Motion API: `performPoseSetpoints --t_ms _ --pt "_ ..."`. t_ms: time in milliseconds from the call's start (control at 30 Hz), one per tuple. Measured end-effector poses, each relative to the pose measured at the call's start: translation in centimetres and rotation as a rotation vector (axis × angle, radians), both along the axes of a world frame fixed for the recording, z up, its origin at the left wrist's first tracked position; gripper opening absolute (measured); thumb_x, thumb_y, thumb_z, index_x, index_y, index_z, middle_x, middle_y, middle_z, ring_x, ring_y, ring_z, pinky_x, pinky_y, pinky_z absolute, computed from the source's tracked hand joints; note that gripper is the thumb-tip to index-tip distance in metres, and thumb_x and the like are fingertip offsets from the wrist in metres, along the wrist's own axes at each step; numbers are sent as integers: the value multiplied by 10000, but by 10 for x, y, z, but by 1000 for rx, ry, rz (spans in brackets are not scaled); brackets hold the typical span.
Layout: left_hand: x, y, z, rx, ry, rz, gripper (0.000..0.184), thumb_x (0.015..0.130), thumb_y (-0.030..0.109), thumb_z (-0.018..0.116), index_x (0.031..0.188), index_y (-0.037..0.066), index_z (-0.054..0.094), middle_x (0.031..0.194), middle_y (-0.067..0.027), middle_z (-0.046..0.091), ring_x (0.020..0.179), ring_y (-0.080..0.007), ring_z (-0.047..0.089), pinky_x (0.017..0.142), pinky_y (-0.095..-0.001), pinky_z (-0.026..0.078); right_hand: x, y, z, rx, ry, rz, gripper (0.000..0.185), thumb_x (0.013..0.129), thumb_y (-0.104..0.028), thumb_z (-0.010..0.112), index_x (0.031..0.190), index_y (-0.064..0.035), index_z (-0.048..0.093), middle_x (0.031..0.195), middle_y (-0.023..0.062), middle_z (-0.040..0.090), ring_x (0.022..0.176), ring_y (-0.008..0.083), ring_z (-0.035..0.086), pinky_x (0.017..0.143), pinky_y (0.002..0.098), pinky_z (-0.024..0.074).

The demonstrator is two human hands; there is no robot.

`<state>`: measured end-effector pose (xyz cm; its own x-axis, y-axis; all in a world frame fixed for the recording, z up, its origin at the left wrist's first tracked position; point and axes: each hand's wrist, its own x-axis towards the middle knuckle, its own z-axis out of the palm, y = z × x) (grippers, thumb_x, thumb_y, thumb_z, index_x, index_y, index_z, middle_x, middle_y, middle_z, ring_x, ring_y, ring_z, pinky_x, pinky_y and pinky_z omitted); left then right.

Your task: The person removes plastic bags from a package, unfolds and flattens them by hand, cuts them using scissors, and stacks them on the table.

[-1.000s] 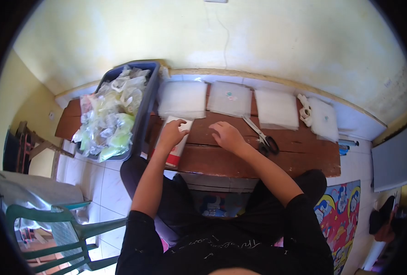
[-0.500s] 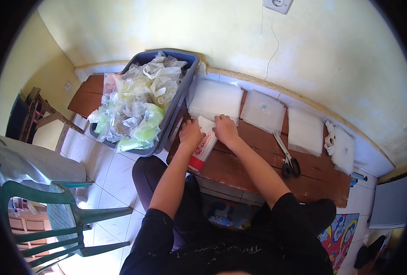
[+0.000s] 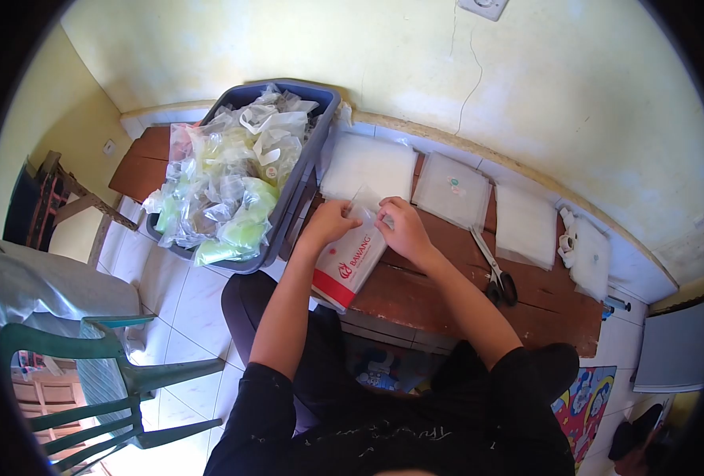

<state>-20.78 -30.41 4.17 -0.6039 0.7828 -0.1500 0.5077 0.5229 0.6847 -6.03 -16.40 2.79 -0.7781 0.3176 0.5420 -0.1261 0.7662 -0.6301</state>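
Note:
A white and red plastic packet (image 3: 353, 260) printed "BAWANG" lies slantwise on the brown wooden bench, its red end at the near edge. Its far end is clear, see-through plastic. My left hand (image 3: 332, 223) pinches the left side of that clear end. Opposite it, my right hand (image 3: 402, 227) has thumb and fingers closed on the right side. Just beyond the packet lies a stack of clear plastic sheets or bags (image 3: 370, 168). To the right of my right hand rest scissors with black handles (image 3: 501, 287), blades pointing away from me.
On the left stands a grey tub (image 3: 329, 111) heaped with crumpled plastic bags (image 3: 237, 170). More flat plastic stacks (image 3: 451, 194) (image 3: 524, 224) line the back of the bench (image 3: 423, 301) by the wall. A green plastic chair (image 3: 66, 337) is at lower left.
The packet's clear end now shows raised between my hands, and its printed face looks wider. My right hand has turned and its fingers have curled in. The view has shifted slightly.

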Motion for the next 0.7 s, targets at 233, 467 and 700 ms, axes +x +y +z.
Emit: performPoseSetpoints --t_ms 233,467,700 --pt "12 0 32 196 -567 -194 261 745 100 802 966 0 705 832 -69 706 745 -116 638 687 -282 496 37 12 44 -99 -80 118 97 765 -13 673 834 -26 607 1005 179 651 884 262 657 734 365 521" --pt "21 6 30 262 -645 -315 249 752 44 793 963 -22 678 841 -62 705 745 -98 636 680 -244 486 54 15 54 -1022 -140 51 128 863 -24 620 977 30 596 866 112 649 614 156 633 533 249 513" --pt "30 12 17 271 -662 -300 224 755 18 782 942 -19 663 829 -74 704 741 -101 638 675 -241 490 57 17 53 -678 -597 145 110 817 -69 642 872 21 673 664 79 645 475 137 589 458 257 479"
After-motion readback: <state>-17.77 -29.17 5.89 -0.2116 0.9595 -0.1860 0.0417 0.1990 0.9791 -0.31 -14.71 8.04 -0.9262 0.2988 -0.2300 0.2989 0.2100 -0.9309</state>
